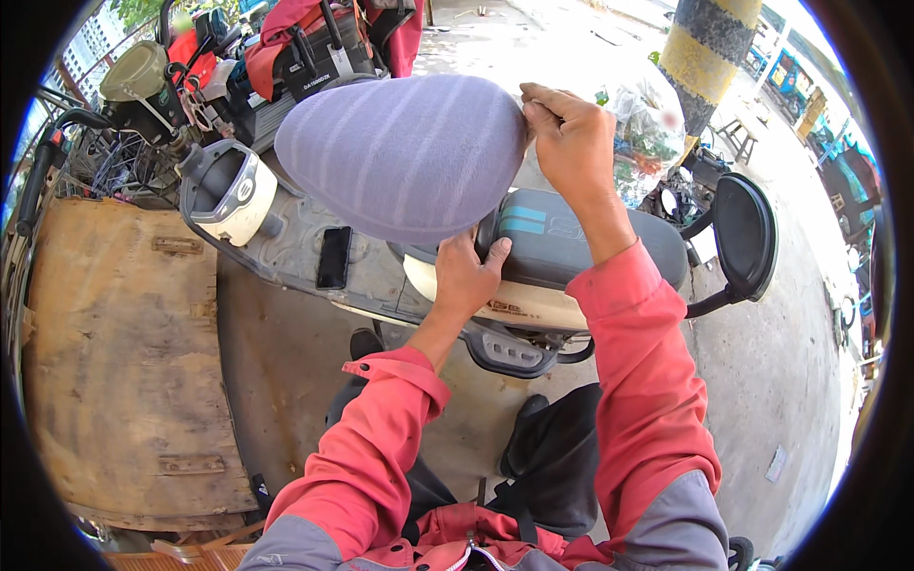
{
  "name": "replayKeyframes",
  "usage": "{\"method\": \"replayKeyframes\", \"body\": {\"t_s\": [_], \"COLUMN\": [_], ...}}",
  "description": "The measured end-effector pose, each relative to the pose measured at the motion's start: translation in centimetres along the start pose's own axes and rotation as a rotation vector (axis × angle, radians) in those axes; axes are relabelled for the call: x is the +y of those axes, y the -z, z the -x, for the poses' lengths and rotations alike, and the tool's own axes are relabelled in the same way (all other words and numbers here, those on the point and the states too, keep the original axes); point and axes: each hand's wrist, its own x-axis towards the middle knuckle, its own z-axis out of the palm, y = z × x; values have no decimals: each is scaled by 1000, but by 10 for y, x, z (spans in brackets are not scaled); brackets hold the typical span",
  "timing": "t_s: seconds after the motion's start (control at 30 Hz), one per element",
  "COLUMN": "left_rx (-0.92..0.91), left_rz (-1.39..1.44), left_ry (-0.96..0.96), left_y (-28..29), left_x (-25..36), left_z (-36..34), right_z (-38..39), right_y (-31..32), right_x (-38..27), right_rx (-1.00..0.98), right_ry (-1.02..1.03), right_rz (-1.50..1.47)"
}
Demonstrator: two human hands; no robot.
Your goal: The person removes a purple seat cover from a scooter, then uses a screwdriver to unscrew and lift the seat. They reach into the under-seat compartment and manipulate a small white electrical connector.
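A padded scooter seat in a striped lavender fabric seat cover (405, 152) stands tilted over the scooter, its rounded surface facing me. My right hand (576, 138) pinches the cover's edge at the wide right end, with thumb and forefinger close together. At the lower edge, my left hand (466, 276) grips the cover, its thumb pointing up and its fingertips partly hidden behind the fabric. Just right of that hand lies the dark grey rear seat (590, 233) with blue stripes. A black phone (333, 257) rests on the scooter's grey footboard (381, 278).
The scooter's cream front part (233, 200) is at left, its black backrest (745, 238) at right. A wooden board (124, 362) lies on the left. Behind are a tool bag (324, 52), a clear bag of rubbish (647, 124) and a yellow-and-black pillar (706, 57).
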Motion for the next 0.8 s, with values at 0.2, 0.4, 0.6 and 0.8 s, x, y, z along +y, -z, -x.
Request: {"method": "replayKeyframes", "body": {"t_s": [0.2,0.4,0.6,0.8], "left_rx": [12,10,-1,16], "left_rz": [-28,-34,-15,-59], "left_ry": [-46,-16,-8,-36], "left_y": [-2,-1,0,-3], "left_x": [-3,-3,0,-4], "left_z": [-1,-1,-1,1], "right_z": [6,4,3,-3], "right_y": [0,3,-4,-2], "right_x": [5,2,-2,13], "right_rx": [-54,-30,93,-21], "right_ry": [-85,-43,-41,-146], "right_rz": [-209,-102,79,-197]}}
